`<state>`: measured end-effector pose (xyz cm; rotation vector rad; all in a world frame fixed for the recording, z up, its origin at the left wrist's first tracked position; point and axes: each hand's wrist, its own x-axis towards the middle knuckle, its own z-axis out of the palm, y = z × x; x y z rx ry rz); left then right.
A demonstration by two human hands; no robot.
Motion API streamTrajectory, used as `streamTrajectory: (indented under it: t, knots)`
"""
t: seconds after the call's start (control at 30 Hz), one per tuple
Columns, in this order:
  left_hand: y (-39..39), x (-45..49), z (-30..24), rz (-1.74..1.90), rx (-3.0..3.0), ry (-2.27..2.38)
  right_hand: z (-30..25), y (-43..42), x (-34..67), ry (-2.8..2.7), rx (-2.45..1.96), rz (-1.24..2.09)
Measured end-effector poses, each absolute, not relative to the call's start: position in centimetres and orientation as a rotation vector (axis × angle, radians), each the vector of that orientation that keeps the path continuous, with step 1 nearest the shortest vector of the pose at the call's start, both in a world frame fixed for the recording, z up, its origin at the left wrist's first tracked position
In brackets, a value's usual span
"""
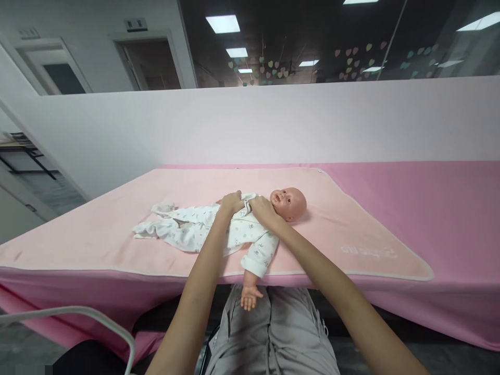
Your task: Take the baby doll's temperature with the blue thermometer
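Note:
A baby doll lies on its back, head to the right, on a peach mat. It wears a white patterned romper whose legs stretch to the left. One sleeve is on the near arm, and that doll hand hangs past the table's front edge. My left hand is closed on the romper's front at the chest. Close by, my right hand is closed on the cloth near the neck, just beside the doll's chin. A fold of white cloth shows between my hands. The doll's far arm is mostly hidden.
The peach mat covers much of a table draped in pink cloth. Behind it rises a white half wall with dark glass above. A pale curved rail stands at the lower left.

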<state>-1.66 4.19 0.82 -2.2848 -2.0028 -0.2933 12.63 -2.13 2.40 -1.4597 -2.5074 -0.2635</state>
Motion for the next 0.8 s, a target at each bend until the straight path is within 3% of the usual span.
streamTrajectory:
  t: [0.3, 0.43, 0.53, 0.63, 0.8]
  knots:
    - [3.4, -1.4, 1.4, -0.427, -2.362, -2.055, -1.0, -3.9, 17.3, -2.378, -1.016, -0.706]
    - [3.7, -1.4, 1.6, -0.427, -2.327, -2.145, 0.6, -3.0, 19.6, -2.204, -0.912, -0.681]
    - [4.0, -1.5, 1.7, -0.44, -2.306, -2.198, 2.5, -1.1, 22.0, -1.941, -1.118, -0.396]
    - [4.1, -1.6, 1.7, -0.428, -2.299, -2.206, 3.2, 1.0, 24.4, -1.822, -1.314, 0.125]
    - [4.2, -1.6, 1.6, -0.351, -2.342, -2.172, 1.2, 3.2, 25.9, -1.465, -1.126, 0.842]
